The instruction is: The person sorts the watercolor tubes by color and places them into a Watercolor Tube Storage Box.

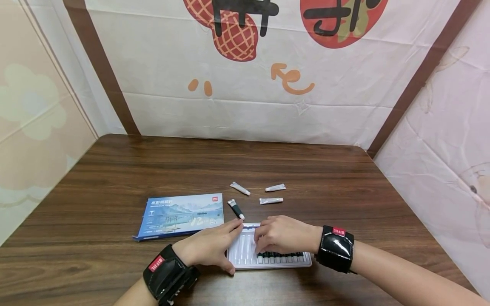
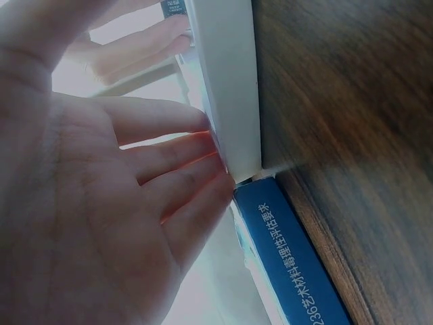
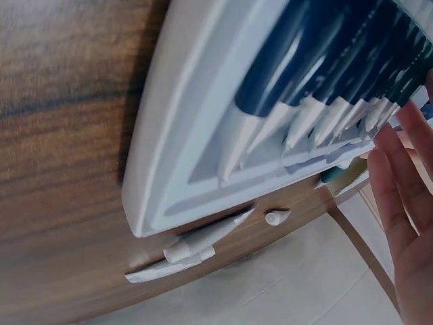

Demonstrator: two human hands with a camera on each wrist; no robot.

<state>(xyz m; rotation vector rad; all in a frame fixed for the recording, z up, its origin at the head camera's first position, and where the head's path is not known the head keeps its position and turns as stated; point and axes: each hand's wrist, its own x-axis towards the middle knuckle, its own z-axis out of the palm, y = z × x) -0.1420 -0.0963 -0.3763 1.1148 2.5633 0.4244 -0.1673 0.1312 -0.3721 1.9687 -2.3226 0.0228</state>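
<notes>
Wrist straps: a black band on each wrist, the left strap nearest and the right strap slightly farther off.
Left hand: the left hand lies at the left end of the tray, fingers mostly straight and meeting its wall, thumb spread to the near corner; it has hold of no tube.
White tray: the tray lies flat on the surface, between the two hands, moulded slots showing in its left part.
Tubes in the tray: a row of dark paint tubes with pale flat ends fills the right part, side by side.
Right hand: the right hand reaches over the tray, fingers bent down beside the row; whether they pinch a tube I cannot tell.
Blue box: a watercolour paint box printed with mountains and water lies left of the tray.
Loose dark tube: one dark tube lies just beyond the tray's far left corner, cap towards it.
Loose white tubes: three white tubes lie farther out, apart.
Backdrop: a printed cloth hangs behind the surface.
</notes>
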